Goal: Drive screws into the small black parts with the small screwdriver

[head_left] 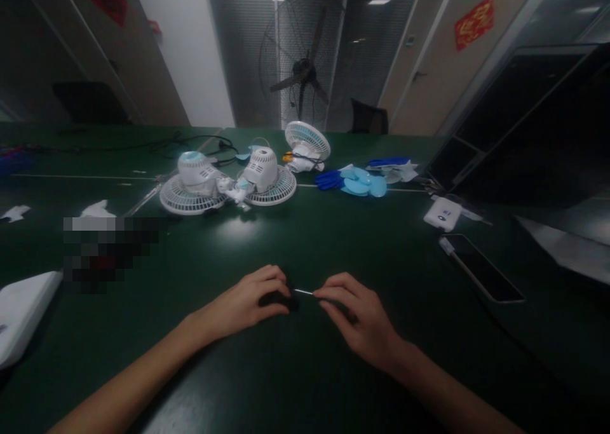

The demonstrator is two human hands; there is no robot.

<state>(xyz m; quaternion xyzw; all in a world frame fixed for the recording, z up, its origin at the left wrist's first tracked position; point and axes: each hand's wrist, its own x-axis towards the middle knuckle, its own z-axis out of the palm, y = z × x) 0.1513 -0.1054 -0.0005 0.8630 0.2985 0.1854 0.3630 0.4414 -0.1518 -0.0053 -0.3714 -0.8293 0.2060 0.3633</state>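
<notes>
On the near side of the middle white fan, a thin rod was pinched in the grip of the right hand, presumably for fine control; whether the left hand grasped anything, could not tell.

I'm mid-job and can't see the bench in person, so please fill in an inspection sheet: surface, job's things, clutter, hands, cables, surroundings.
Surface: dark green tabletop, with light reflecting off it.
Job's things: thin shiny rod between the hands.
Clutter: white fan units, blue glove, pale blue pieces, white box, phone.
Hands: right hand has its fingers at the rod's near-right end; left hand is by the other end; whether it grips anything cannot be told.
Cables: dark cable behind the fan units, at left.
Surroundings: large standing fan and red door decoration beyond the table.
</notes>
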